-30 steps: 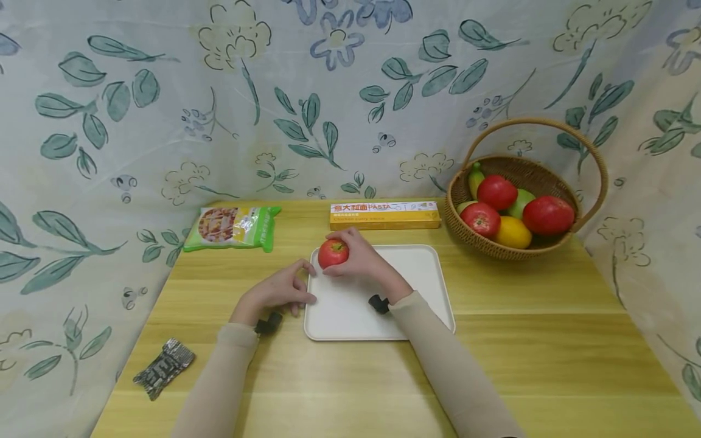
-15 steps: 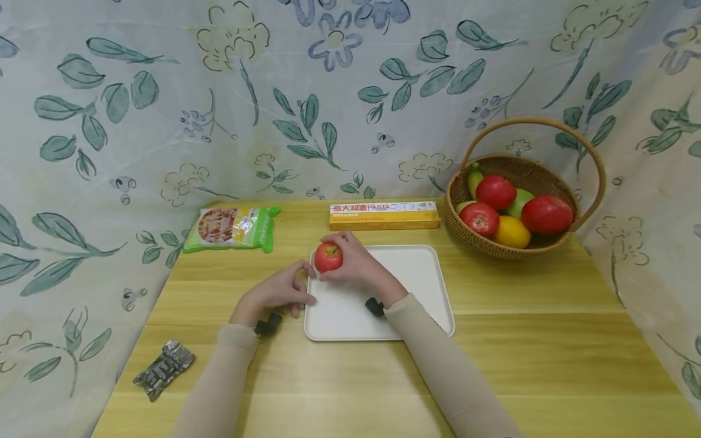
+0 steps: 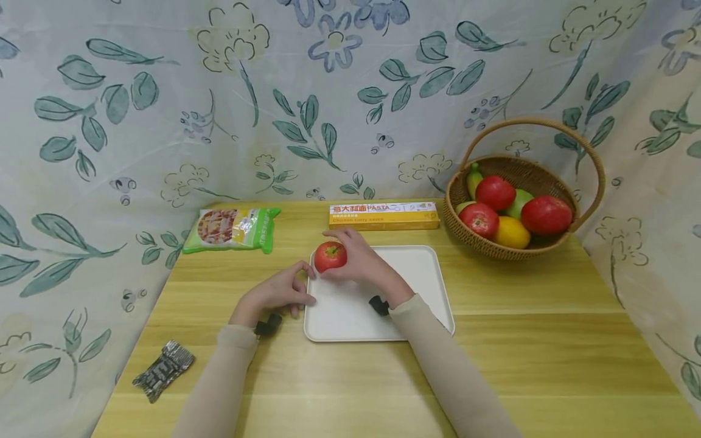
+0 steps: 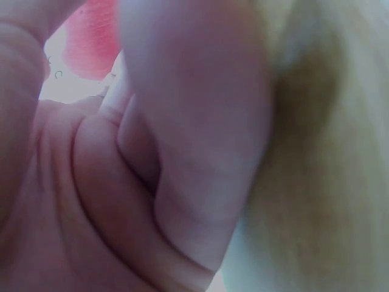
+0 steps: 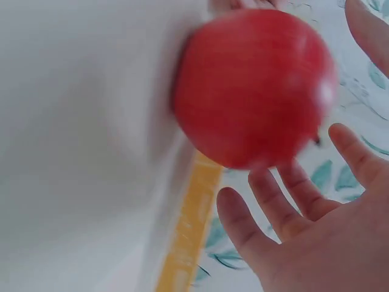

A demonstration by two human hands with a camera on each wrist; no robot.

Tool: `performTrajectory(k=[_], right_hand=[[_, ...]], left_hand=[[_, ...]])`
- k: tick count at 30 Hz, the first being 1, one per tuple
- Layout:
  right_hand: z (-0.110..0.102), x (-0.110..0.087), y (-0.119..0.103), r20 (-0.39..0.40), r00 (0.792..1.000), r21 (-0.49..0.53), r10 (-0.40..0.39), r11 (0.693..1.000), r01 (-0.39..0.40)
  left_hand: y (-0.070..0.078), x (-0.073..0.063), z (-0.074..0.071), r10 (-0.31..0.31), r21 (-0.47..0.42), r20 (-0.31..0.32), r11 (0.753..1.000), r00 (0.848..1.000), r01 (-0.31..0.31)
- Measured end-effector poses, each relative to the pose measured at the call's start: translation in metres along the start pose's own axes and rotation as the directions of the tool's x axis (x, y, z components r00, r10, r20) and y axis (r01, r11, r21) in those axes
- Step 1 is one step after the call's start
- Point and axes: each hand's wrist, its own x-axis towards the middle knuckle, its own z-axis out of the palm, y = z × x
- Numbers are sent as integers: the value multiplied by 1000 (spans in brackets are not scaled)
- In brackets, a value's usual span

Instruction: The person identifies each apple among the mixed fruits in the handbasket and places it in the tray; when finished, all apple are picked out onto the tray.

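Here's the right hand (image 3: 361,260), reaching across from the right with its forearm slanting in over the tray (image 3: 350,317). It's at the red fruit (image 3: 330,258), which sits at the tray's far left corner, stem end up. The back of the hand faces up, one finger extends past the fruit's far side and the thumb lies by its near side. Now the right wrist view: the fingers (image 5: 271,201) are spread and fairly straight, the thumb well off the skin, so that's a released hand beside the fruit and no grasp. Two tips meet the fruit's outline there; whether they actually touch, I can't tell.

Over to the left hand (image 3: 276,291), low beside the tray's left edge, wrist bent inward, fingers loosely bent and holding nothing. Index finger and thumb reach the rim, just short of the fruit; the left wrist view is mostly blurred palm and finger.

Around them on the surface (image 3: 520,365): a pasta box (image 3: 384,217) behind the tray, a green bag (image 3: 232,229) at far left, a foil packet (image 3: 164,371) near left, and a fruit-filled basket (image 3: 484,243) at far right.
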Motion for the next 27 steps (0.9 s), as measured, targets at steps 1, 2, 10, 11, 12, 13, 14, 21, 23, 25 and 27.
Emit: performTrajectory(k=[1,2,10,11,12,13,14,21,23,25,27], right_hand=[[-6,-3,-2,-13,1000,-8,-9,1000,9],[-12,-7,-5,-32,999,-19,-19,1000,18],[-76,-44,-4,-234,969,-23,-82,997,78],[-86,-49,-2,-262,961,-25,-86,996,82],[-94,-53,1,-291,953,-30,-88,996,83],[-103,-58,3,-321,943,-33,-85,996,79],[-111,-62,6,-347,935,-34,-78,997,71],[-160,-93,30,-506,862,-20,-22,1000,14],[-172,-101,37,-542,840,-13,12,1000,-23],[-181,-108,45,-567,822,19,55,998,-54],[-190,-113,55,-578,810,51,99,995,-85]], left_hand=[[0,0,0,3,-2,1,1000,1000,-3],[0,1,0,6,-2,2,1000,1000,-6],[-1,1,0,7,-17,8,1000,1000,-7],[-1,1,0,5,-21,8,1000,1000,-5],[-2,2,0,4,-24,8,1000,1000,-4],[-2,2,1,4,-28,9,1000,1000,-4],[-2,1,1,3,-29,10,1000,1000,-3],[-2,2,1,-1,-26,6,1000,1000,1],[-2,1,1,3,-24,5,1000,1000,-2],[-1,0,1,8,-21,5,1000,1000,-8],[0,-1,1,15,-16,6,1000,1000,-15]])
